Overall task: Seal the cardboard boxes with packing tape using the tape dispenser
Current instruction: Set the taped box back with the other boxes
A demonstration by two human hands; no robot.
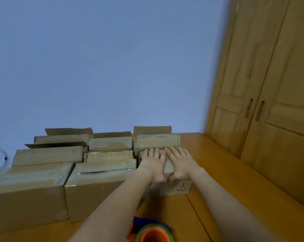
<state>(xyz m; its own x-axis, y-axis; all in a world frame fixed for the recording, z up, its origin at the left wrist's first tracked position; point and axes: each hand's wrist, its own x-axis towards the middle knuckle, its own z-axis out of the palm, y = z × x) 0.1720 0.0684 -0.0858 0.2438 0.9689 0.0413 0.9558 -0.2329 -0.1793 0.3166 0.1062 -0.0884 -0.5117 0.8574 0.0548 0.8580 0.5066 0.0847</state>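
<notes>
At the right end of the front row of boxes (102, 182), both hands lie flat on top of one box (182, 187). The left hand (153, 163) and right hand (180, 163) are side by side, fingers straight and spread, thumbs nearly meeting at its near edge. They seem to be pressing the flaps shut or smoothing tape; I cannot tell which, since they cover the seam.

The dispenser (154, 233) sits untouched at the near edge of the desk (221, 172), between the forearms, its orange core facing up. The next move likely calls for one hand to keep the flaps down while the other fetches the dispenser and draws tape along the seam.

Several other boxes show glossy tape, and some at the back have flaps standing up. The desk is orange-brown wood with a joint line running toward its near edge. Behind it is a plain blue wall (112, 67), and at the right are pale wooden doors (273, 84) with slot handles. A clear tube (1, 152) curls at the far left.
</notes>
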